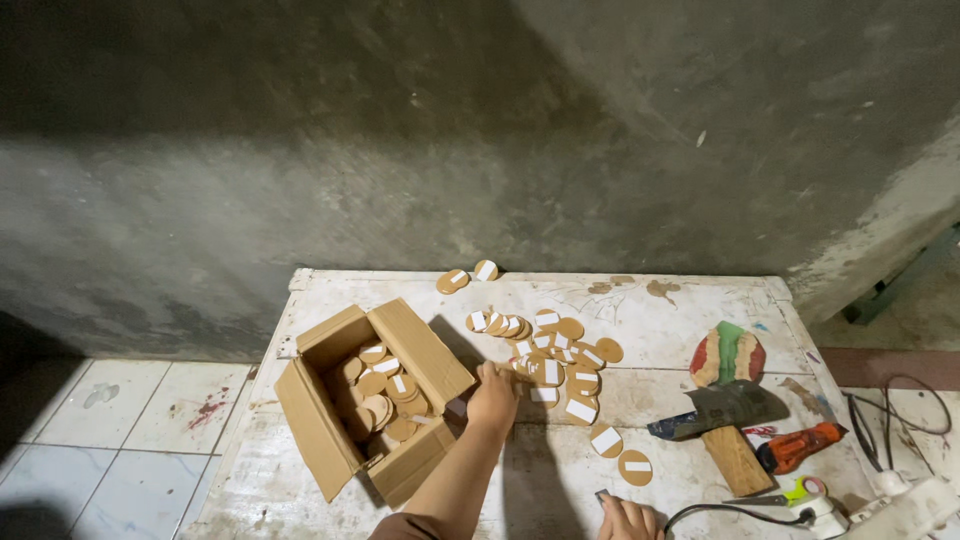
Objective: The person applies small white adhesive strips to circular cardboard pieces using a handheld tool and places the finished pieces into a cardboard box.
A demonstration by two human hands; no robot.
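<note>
My left hand [493,398] reaches over the white table [690,310] to the near edge of a loose pile of round brown discs with white strips [556,362]. Its fingers curl down among the discs, and the back of the hand hides whether they grip one. Just left of it stands an open cardboard box [325,420] holding several more of the same discs [386,390]. My right hand [628,520] is at the bottom edge, fingers closed around a small dark object [603,496] that sticks out at its left.
A hatchet with a wooden handle [722,420] lies at the right beside a red, green and tan block [728,352], an orange tool [796,447] and cables [890,410]. Two discs [467,276] lie by the far edge. A concrete wall rises behind; tiled floor [120,410] is at the left.
</note>
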